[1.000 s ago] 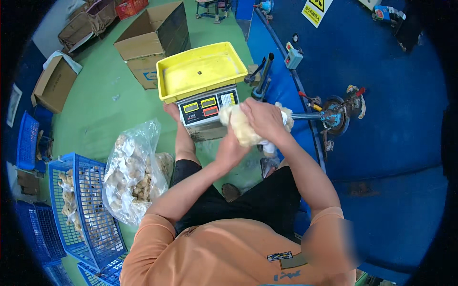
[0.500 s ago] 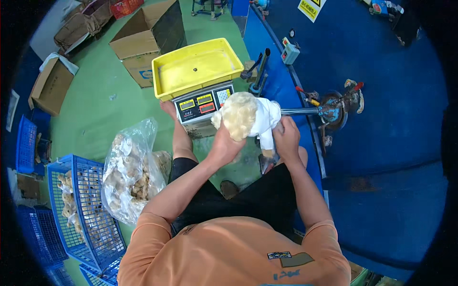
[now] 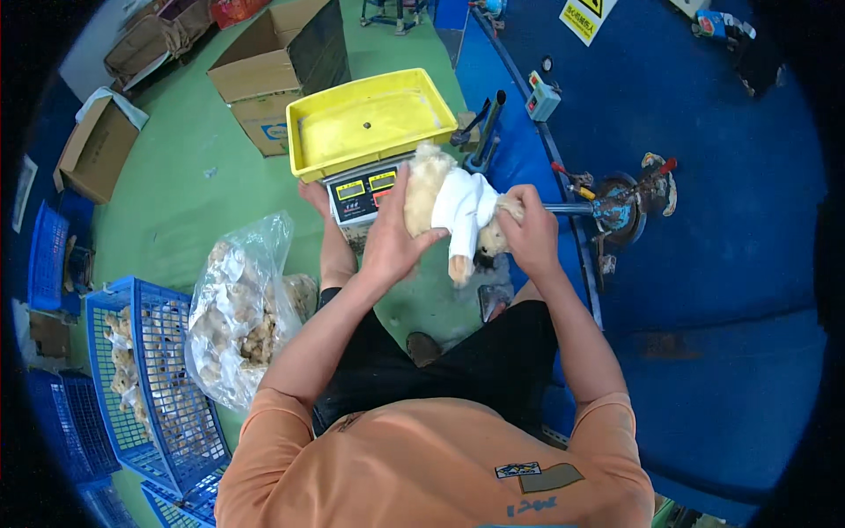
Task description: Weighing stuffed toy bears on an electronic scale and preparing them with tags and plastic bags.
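Observation:
A cream plush toy (image 3: 461,204) in a white shirt lies sideways between my hands. Its fluffy lower body points up and left, and its head, with a dark eye and nose, is by my right hand. My left hand (image 3: 395,236) is closed about the lower body, thumb beneath and fingers along the far side. The fingers of my right hand (image 3: 533,231) pinch the toy at the head end, near an ear. Just right of that hand is a metal tube (image 3: 570,209) that sticks out of a blue machine (image 3: 623,213); whether the toy touches its tip is hidden.
A yellow tray (image 3: 348,114) sits on a digital scale (image 3: 356,198) ahead. To my left are a clear bag (image 3: 286,238) of plush pieces and a blue crate (image 3: 176,334) with more. Cardboard boxes (image 3: 251,66) stand farther off. A blue panel (image 3: 519,132) borders my right.
The toy has turned: its head and face now show at the right, and its lower body tilts up-left. My left hand has opened its grip wider and moved slightly left; the right has risen.

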`<state>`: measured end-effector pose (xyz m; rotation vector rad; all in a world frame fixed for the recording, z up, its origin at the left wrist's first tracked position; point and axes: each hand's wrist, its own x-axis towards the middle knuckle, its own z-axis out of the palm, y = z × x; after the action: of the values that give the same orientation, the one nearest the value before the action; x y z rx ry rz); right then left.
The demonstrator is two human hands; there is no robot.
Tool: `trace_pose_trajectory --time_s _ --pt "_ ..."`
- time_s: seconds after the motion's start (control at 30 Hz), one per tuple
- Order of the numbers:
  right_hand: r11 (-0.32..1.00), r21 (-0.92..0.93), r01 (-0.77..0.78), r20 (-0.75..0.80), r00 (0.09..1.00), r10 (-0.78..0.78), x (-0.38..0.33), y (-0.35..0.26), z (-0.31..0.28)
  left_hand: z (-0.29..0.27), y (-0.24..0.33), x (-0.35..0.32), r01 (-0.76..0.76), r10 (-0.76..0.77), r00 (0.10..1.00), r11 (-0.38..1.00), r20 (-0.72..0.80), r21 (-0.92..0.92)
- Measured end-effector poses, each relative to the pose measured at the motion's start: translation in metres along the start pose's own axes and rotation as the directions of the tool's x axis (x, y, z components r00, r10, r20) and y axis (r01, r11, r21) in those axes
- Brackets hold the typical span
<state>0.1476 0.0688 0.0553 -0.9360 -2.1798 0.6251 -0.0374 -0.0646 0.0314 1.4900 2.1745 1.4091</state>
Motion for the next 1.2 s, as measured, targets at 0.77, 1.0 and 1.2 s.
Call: trace_pose_trajectory --time_s 0.77,1.0,1.2 --pt "0.882 -0.471 -0.015 -0.019 1.0 0.007 0.018 0.023 -0.011 0.039 0.012 0.006 0.58 -0.378 0.795 0.247 0.475 -0.776" --pt "0.917 -0.399 0.001 0.086 0.996 0.037 0.02 -0.018 0.014 0.002 -0.024 0.007 0.543 -0.551 0.759 0.241 0.348 -0.804" --pt "0.902 -0.409 -0.136 0.069 0.981 0.179 0.024 -0.034 0.021 0.03 -0.003 -0.015 0.058 -0.072 0.996 0.961 -0.044 -0.271"
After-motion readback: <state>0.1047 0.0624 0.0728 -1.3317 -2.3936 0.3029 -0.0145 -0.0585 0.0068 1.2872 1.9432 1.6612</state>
